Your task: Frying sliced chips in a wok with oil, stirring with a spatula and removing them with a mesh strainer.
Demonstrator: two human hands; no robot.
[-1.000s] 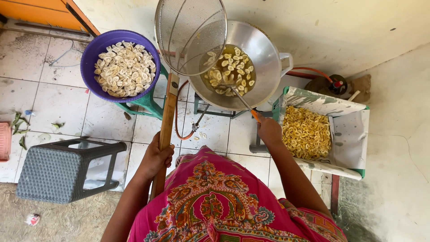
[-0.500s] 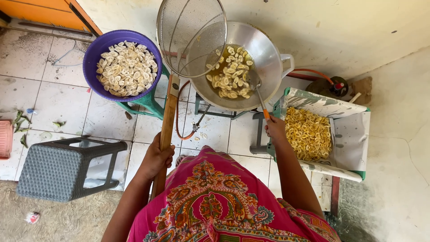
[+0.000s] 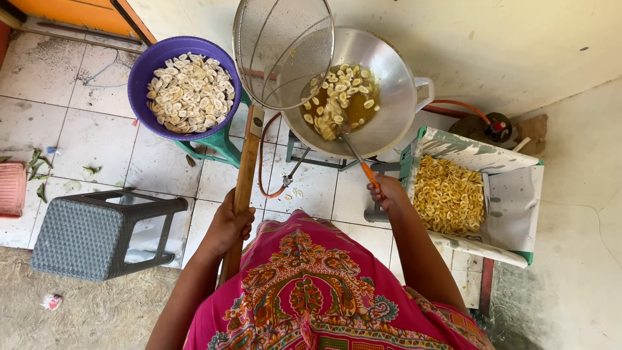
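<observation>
Your left hand (image 3: 230,227) is closed around the wooden handle of the mesh skimmer (image 3: 283,52) held above the wok (image 3: 395,91), while your right hand (image 3: 387,192) seemingly grips a spatula (image 3: 355,153) reaching into the oil.

Only one view is given here, taken from a camera worn on the head and pointed almost straight down. The pink patterned lap (image 3: 311,291) is caught at the bottom edge, quite close, with the tiled floor (image 3: 84,129) seen farther below. The wok (image 3: 382,84) and the purple bowl (image 3: 184,87) are framed near the top, a white wall (image 3: 518,39) behind them.
</observation>
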